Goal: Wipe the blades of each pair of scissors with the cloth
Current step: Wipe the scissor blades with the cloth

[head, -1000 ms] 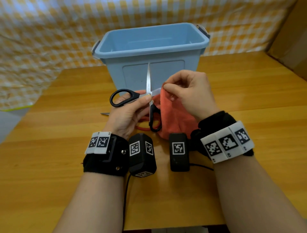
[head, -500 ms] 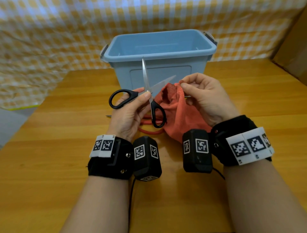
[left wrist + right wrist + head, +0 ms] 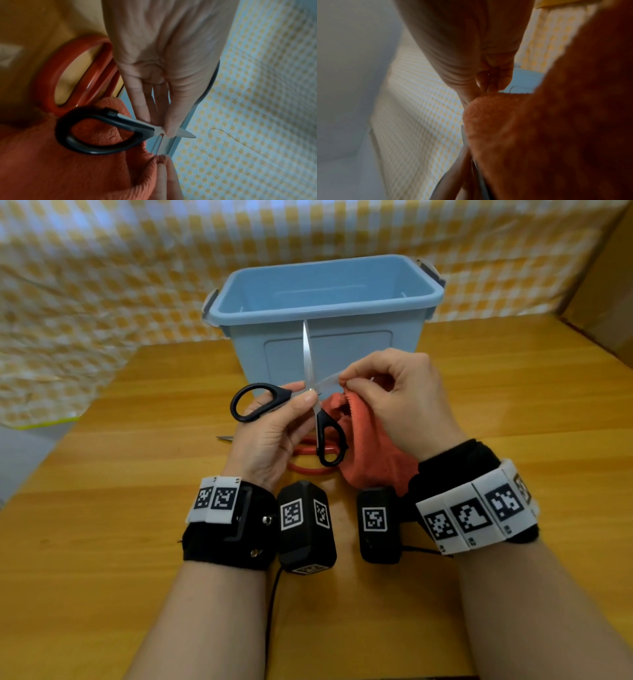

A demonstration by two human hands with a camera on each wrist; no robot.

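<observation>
My left hand (image 3: 281, 422) pinches the black-handled scissors (image 3: 322, 436) at the pivot, blades spread wide apart. One blade (image 3: 306, 354) points straight up in front of the bin. The other blade (image 3: 327, 381) points right into the orange cloth (image 3: 370, 450), which my right hand (image 3: 387, 392) pinches around that blade near its base. In the left wrist view the black handle loop (image 3: 96, 129) lies over the cloth (image 3: 68, 169), thumb and finger meeting at the pivot. Red-handled scissors (image 3: 310, 460) lie on the table under my hands, their blade tip (image 3: 224, 438) poking out left.
A light blue plastic bin (image 3: 342, 344) stands open just behind my hands on the wooden table (image 3: 102, 508). A yellow checked cloth (image 3: 102, 285) hangs along the back. Cardboard (image 3: 606, 285) stands at the far right.
My right hand has slid the cloth back along the right-pointing blade from its tip toward the pivot. The left hand has kept the open scissors about where they were.
</observation>
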